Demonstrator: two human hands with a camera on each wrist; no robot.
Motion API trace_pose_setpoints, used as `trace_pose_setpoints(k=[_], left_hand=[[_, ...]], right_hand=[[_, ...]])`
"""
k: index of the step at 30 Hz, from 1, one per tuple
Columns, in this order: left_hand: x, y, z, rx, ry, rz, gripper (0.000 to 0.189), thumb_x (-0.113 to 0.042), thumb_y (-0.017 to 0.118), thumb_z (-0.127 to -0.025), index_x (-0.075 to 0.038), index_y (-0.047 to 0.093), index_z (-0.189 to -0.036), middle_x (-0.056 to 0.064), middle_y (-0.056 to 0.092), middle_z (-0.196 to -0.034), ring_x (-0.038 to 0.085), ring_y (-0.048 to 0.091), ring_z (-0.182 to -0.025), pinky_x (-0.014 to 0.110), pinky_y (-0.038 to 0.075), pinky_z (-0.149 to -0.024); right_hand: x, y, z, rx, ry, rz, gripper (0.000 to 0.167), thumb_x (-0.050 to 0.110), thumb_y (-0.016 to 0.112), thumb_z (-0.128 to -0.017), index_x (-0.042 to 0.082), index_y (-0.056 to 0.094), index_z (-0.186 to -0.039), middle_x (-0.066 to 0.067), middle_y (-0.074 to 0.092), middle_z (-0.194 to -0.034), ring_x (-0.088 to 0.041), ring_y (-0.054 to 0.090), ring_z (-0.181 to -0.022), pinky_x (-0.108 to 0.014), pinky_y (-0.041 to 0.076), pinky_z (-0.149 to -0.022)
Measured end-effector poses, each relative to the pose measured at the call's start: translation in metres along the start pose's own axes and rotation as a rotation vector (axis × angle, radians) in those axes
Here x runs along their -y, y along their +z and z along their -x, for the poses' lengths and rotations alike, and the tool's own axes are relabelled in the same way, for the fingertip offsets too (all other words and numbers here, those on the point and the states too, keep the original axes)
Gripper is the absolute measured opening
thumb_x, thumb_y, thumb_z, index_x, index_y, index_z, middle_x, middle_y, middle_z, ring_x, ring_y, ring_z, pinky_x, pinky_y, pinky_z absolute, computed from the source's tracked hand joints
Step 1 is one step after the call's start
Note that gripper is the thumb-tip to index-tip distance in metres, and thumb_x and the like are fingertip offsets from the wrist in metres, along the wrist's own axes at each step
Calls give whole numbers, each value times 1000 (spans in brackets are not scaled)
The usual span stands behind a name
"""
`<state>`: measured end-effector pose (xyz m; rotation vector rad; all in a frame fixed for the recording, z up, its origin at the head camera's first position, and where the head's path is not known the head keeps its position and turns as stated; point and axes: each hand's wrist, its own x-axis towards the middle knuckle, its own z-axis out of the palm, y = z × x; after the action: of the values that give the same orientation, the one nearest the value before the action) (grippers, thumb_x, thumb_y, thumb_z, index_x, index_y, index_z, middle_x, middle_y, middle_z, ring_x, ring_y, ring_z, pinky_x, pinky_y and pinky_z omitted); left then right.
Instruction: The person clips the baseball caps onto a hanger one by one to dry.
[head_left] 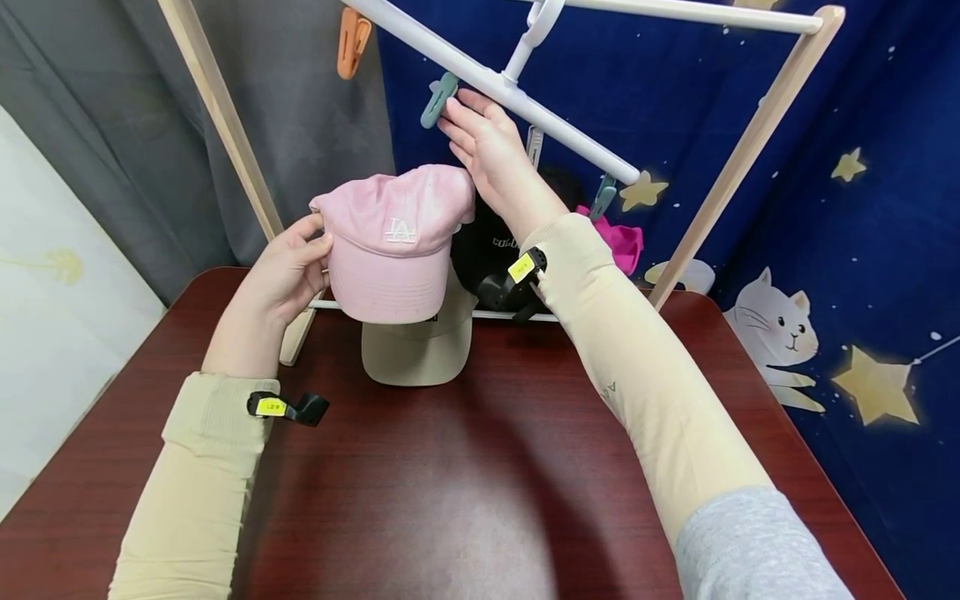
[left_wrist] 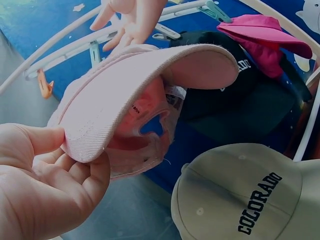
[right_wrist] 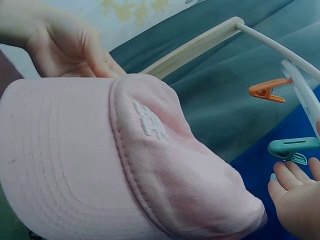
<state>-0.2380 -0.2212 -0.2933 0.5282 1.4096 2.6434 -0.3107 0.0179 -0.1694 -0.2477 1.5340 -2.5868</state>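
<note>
A pink baseball cap point(head_left: 397, 225) with white lettering is held up over the table, brim down. My left hand point(head_left: 288, 271) pinches the edge of its brim, with the thumb on one face and fingers on the other in the left wrist view point(left_wrist: 65, 175). Above the cap, my right hand point(head_left: 495, 158) reaches up with its fingers extended beside a teal clip point(head_left: 439, 98) on the white hanger point(head_left: 487, 79). The fingertips are at or very near that clip point(right_wrist: 292, 145); firm contact is hard to tell.
The hanger tilts down to the right, with an orange clip point(head_left: 352, 43) and another teal clip point(head_left: 603, 197). Wooden rack posts point(head_left: 746, 158) flank it. Behind are a beige cap point(head_left: 416, 350), a black cap point(head_left: 480, 258) and a bright pink item point(head_left: 626, 244).
</note>
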Motion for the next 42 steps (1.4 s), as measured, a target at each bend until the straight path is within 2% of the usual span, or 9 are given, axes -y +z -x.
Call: trace_pose_setpoints(k=[3, 9, 14, 19, 26, 34, 42], left_hand=[[0, 1, 0, 0, 2, 0, 16, -1, 47, -99, -6, 61, -103, 5, 61, -73, 13, 59, -67, 26, 46, -59], [0, 2, 1, -4, 5, -8, 16, -1, 47, -99, -6, 61, -104, 5, 60, -74, 13, 59, -66, 26, 46, -59], [0, 3, 2, -13, -4, -7, 15, 0, 48, -98, -6, 61, -102, 4, 57, -71, 12, 55, -64, 26, 45, -58], [0, 3, 3, -15, 1, 2, 14, 0, 49, -98, -5, 61, -101, 5, 59, -72, 12, 56, -65, 26, 45, -59], [1, 3, 4, -15, 1, -7, 16, 0, 46, -99, -6, 61, -102, 5, 59, -74, 12, 57, -64, 25, 46, -58], [4, 2, 6, -15, 2, -30, 20, 1, 43, -100, -7, 61, -103, 3, 57, -71, 11, 56, -64, 25, 46, -58], [5, 2, 6, -9, 9, -59, 18, 0, 44, -100, -8, 59, -107, 1, 52, -66, 10, 52, -63, 25, 44, -58]], right_hand=[[1, 0, -1, -5, 9, -30, 44, 5, 56, -96, 7, 42, -138, -13, 58, -128, -20, 54, -120, -31, 33, -105], [3, 1, -5, -4, 7, -59, 34, 3, 58, -95, 9, 46, -125, -16, 60, -124, -23, 58, -113, -33, 38, -102], [3, 1, -5, -19, 14, -47, 42, 4, 58, -95, 11, 43, -134, -12, 62, -120, -26, 59, -112, -35, 41, -99], [4, 0, -7, -15, 19, 10, 50, 8, 58, -96, 14, 41, -142, -5, 60, -119, -26, 58, -112, -36, 41, -99], [4, 1, -7, -38, 30, 107, 50, 14, 59, -96, 16, 42, -143, 0, 57, -121, -23, 59, -109, -35, 42, -95], [6, 6, -6, -95, 37, 226, 43, 19, 63, -94, 13, 50, -135, -1, 61, -106, -19, 62, -94, -29, 48, -84], [6, 3, -7, -96, -20, 286, 37, 15, 63, -94, 4, 52, -127, -2, 60, -96, -18, 61, -89, -23, 50, -78]])
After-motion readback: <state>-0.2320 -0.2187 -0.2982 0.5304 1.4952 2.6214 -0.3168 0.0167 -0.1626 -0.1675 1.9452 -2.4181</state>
